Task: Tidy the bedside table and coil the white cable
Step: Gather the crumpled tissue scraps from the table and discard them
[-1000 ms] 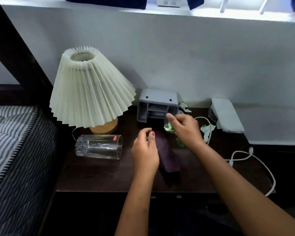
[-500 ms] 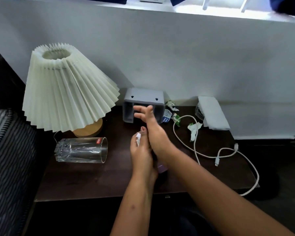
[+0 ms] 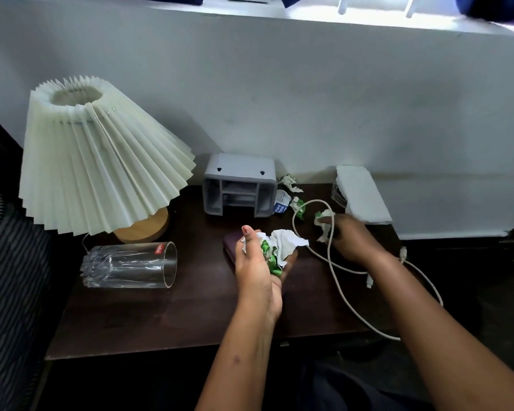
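On the dark bedside table [image 3: 149,315], my left hand [image 3: 258,271] is cupped palm-up around crumpled white and green wrappers [image 3: 279,247]. My right hand [image 3: 350,235] reaches right and pinches another white and green scrap [image 3: 324,222] lying against the loop of the white cable [image 3: 336,280]. The cable runs uncoiled across the right side of the table and hangs over its front edge. More scraps [image 3: 291,185] and a blue and white packet [image 3: 280,203] lie beside the grey organiser [image 3: 241,185]. A dark purple case [image 3: 229,244] sits partly hidden under my left hand.
A pleated cream lamp [image 3: 101,161] stands at the left on a wooden base. A clear glass [image 3: 131,265] lies on its side in front of it. A white tissue pack [image 3: 359,194] sits at the right against the wall. A striped mattress [image 3: 9,277] borders the left.
My right hand has moved from above my left hand out to the scrap by the cable. My left hand has turned palm-up and now shows the wrappers. The view shifted slightly.
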Demonstrator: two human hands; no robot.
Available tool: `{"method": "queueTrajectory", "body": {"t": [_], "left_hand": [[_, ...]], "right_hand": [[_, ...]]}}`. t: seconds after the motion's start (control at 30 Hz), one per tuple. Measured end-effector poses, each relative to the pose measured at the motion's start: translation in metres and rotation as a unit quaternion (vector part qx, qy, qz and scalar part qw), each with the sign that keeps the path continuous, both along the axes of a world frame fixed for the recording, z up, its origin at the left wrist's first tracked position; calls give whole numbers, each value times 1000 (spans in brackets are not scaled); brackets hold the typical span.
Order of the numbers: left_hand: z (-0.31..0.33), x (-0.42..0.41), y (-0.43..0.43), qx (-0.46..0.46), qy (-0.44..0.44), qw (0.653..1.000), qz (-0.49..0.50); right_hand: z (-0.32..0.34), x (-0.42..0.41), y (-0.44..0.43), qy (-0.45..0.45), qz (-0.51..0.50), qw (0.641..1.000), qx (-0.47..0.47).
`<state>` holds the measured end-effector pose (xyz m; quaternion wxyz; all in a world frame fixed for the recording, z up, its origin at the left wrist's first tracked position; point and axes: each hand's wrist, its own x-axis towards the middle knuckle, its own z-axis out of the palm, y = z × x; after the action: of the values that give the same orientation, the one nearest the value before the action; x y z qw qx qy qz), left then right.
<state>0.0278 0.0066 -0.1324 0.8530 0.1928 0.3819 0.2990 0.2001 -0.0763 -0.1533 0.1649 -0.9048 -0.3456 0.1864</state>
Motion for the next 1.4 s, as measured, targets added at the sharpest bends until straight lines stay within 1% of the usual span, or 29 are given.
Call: {"method": "queueTrajectory", "body": {"t": [0.03, 0.1, 0.23, 0.3, 0.37, 0.4, 0.43, 0.47, 0.53, 0.6, 0.67, 0.73, 0.8, 0.87, 0.93, 1.03, 1.13, 1.2, 1.23, 1.3, 1.33, 1.4], "left_hand": [[0, 2, -1, -3, -6, 1000, 1], [-1, 6, -3, -4, -14, 1000, -1], [-8, 12, -7, 5, -3, 1000, -4], [-10, 16, -5, 20, 1, 1000, -5], [-10, 21, 1, 50, 12, 999, -8], [-11, 23, 3, 66, 20, 998, -8], [-11, 25, 7, 80, 26, 996, -6], [-12, 26, 10, 90, 32, 995, -2], [-15, 27, 15, 93, 39, 995, 8], [-17, 28, 16, 89, 35, 995, 13], [-17, 31, 16, 87, 28, 996, 11], [-16, 33, 15, 90, 22, 996, 1], [-16, 35, 13, 95, 23, 995, -4], [-17, 36, 11, 101, 27, 995, -4], [-16, 35, 13, 103, 27, 994, 1], [-14, 34, 18, 88, 15, 996, 9], [-13, 35, 19, 78, 13, 997, 17], [-14, 36, 18, 78, 17, 997, 22], [-14, 36, 19, 79, 19, 996, 22], [-14, 35, 21, 74, 21, 997, 26], [-14, 35, 22, 72, 21, 997, 26], [-14, 34, 23, 68, 18, 997, 23]], "right_hand": [[-2, -1, 3, -7, 15, 1000, 11], [-6, -2, 8, -26, 5, 999, 35], [-6, -1, 11, -78, -25, 996, 26], [3, 3, 11, -117, -86, 986, 78], [18, 10, 15, -141, -164, 961, 170], [25, 12, 18, -143, -180, 949, 214], [29, 13, 25, -145, -171, 944, 243], [31, 12, 34, -146, -146, 946, 250], [27, 7, 56, -136, -76, 963, 220], [15, 1, 76, -112, -3, 982, 153], [4, -2, 88, -92, 45, 991, 81], [-6, -3, 92, -98, 58, 993, 8], [-13, -3, 90, -129, 50, 990, -32], [-18, -4, 87, -148, 38, 988, -14], [-19, -5, 87, -144, 24, 989, 30], [-16, 0, 85, -99, -20, 987, 123], [-4, 14, 94, -46, -66, 974, 210], [5, 27, 105, -65, -68, 968, 234], [8, 33, 110, -92, -58, 968, 225], [7, 42, 118, -145, -10, 978, 152], [2, 45, 121, -149, 21, 984, 94], [-10, 47, 122, -128, 65, 989, -22]]}}
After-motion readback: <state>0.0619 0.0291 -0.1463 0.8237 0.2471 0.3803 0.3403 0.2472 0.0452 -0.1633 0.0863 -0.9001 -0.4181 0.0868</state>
